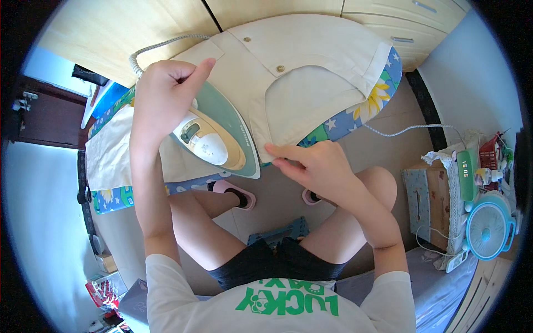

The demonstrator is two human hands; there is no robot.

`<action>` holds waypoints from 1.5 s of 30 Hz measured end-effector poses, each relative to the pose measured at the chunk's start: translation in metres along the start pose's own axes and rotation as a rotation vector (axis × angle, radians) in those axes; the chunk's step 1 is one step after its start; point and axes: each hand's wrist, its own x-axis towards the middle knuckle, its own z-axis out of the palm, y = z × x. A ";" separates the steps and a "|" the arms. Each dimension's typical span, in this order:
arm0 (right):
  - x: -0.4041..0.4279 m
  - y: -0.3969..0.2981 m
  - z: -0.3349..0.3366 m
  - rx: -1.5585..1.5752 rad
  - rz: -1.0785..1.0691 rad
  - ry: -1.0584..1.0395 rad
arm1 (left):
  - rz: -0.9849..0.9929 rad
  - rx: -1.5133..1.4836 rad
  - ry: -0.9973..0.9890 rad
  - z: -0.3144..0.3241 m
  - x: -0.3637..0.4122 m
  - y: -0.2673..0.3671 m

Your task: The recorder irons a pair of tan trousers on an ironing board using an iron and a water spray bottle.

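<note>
My left hand point(164, 100) is wrapped around the handle of a green, white and yellow Philips steam iron point(225, 137), with the thumb pointing up and away. The iron's tip faces me, and its soleplate is over a cream cloth garment point(308, 41). Metal buttons and a large curved opening show on the garment, which is spread across an ironing board point(349, 120) with a blue floral cover. At the garment's near edge, beside the opening, the thumb and forefinger of my right hand point(318, 166) pinch the cloth. My left fingers are mostly hidden.
A braided cord point(166, 41) runs behind the iron. Pale wooden cabinets point(275, 8) stand behind the board. On the right, a small cabinet point(427, 204) carries a green digital clock point(467, 175) and a blue fan point(487, 229). My knees are below the board's near edge.
</note>
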 end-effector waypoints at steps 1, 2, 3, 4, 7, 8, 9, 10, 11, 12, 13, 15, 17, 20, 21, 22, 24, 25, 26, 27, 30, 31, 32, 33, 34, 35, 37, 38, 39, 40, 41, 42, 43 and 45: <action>0.000 0.000 0.000 -0.004 0.003 -0.002 | -0.011 -0.055 -0.006 0.000 -0.001 0.000; 0.000 0.000 0.000 -0.004 0.004 -0.002 | -0.021 -0.111 -0.012 0.000 -0.001 -0.001; 0.000 0.001 0.000 -0.002 0.012 -0.005 | -0.023 -0.109 -0.010 0.000 -0.003 -0.003; 0.000 0.000 0.000 0.000 0.020 -0.006 | 0.140 -0.274 0.010 0.001 -0.004 -0.007; 0.003 -0.002 -0.002 0.027 0.036 -0.026 | 0.541 -0.243 0.041 -0.010 -0.004 -0.024; 0.003 -0.002 -0.003 0.027 0.032 -0.023 | 0.770 -0.042 0.049 -0.013 -0.004 -0.027; 0.003 -0.003 -0.004 0.036 0.033 -0.031 | 0.775 -0.040 0.051 -0.011 -0.004 -0.028; 0.003 -0.003 -0.004 0.045 0.034 -0.038 | 0.775 -0.066 0.060 -0.009 -0.005 -0.029; 0.003 -0.003 -0.004 0.046 0.031 -0.033 | 0.775 -0.092 0.069 -0.008 -0.005 -0.029; 0.002 -0.001 -0.004 0.040 0.038 -0.046 | 0.778 -0.088 0.069 -0.008 -0.004 -0.028; 0.002 0.000 -0.004 0.035 0.044 -0.060 | 0.773 -0.087 0.077 -0.008 -0.004 -0.028; 0.002 0.001 -0.005 0.044 0.047 -0.070 | 0.776 -0.084 0.080 -0.010 -0.004 -0.026; 0.002 0.003 -0.005 0.053 0.056 -0.079 | 0.733 -0.060 0.078 -0.013 -0.010 -0.024; 0.001 0.003 -0.004 0.048 0.045 -0.052 | 0.717 -0.018 0.060 -0.023 -0.017 -0.018; 0.002 0.003 -0.005 0.048 0.056 -0.066 | 0.716 -0.016 0.056 -0.024 -0.020 -0.016; 0.003 0.003 -0.005 0.048 0.067 -0.082 | 0.684 0.026 0.069 -0.024 -0.023 -0.014; 0.002 0.004 -0.004 0.053 0.073 -0.078 | 0.650 0.071 0.082 -0.023 -0.028 -0.014; 0.003 0.004 -0.004 0.055 0.078 -0.074 | 0.636 0.072 0.093 -0.021 -0.030 -0.016; 0.003 0.003 -0.004 0.057 0.076 -0.075 | 0.622 0.072 0.105 -0.020 -0.032 -0.018; 0.004 0.002 -0.004 0.054 0.075 -0.081 | 0.620 0.071 0.104 -0.019 -0.034 -0.019; 0.003 0.002 -0.004 0.051 0.073 -0.080 | 0.559 0.021 0.149 -0.015 -0.038 -0.018; 0.002 0.002 -0.004 0.052 0.071 -0.070 | 0.526 0.030 0.142 -0.014 -0.039 -0.016; 0.002 0.002 -0.004 0.053 0.070 -0.073 | 0.492 0.039 0.135 -0.013 -0.040 -0.014; 0.001 0.001 -0.005 0.054 0.077 -0.078 | 0.490 0.039 0.135 -0.013 -0.041 -0.013; 0.001 0.000 -0.006 0.054 0.083 -0.083 | 0.486 0.035 0.150 -0.012 -0.041 -0.013; 0.002 0.000 -0.006 0.055 0.084 -0.084 | 0.482 0.030 0.165 -0.012 -0.042 -0.013; 0.004 -0.001 -0.005 0.042 0.078 -0.090 | 0.452 0.023 0.174 -0.011 -0.044 -0.013; 0.003 -0.001 -0.004 0.045 0.079 -0.092 | 0.424 0.016 0.184 -0.010 -0.045 -0.014; 0.003 -0.002 -0.006 0.053 0.075 -0.091 | 0.423 0.014 0.185 -0.009 -0.045 -0.013; 0.003 -0.002 -0.006 0.062 0.072 -0.090 | 0.429 0.018 0.198 -0.009 -0.045 -0.012; 0.002 -0.002 -0.007 0.061 0.072 -0.092 | 0.435 0.021 0.210 -0.009 -0.045 -0.011; 0.002 -0.002 -0.006 0.053 0.077 -0.093 | 0.431 0.022 0.210 -0.010 -0.045 -0.011; 0.001 -0.002 -0.005 0.045 0.081 -0.093 | 0.447 0.046 0.190 -0.011 -0.044 -0.011; 0.001 -0.002 -0.004 0.043 0.071 -0.085 | 0.458 0.069 0.171 -0.014 -0.042 -0.011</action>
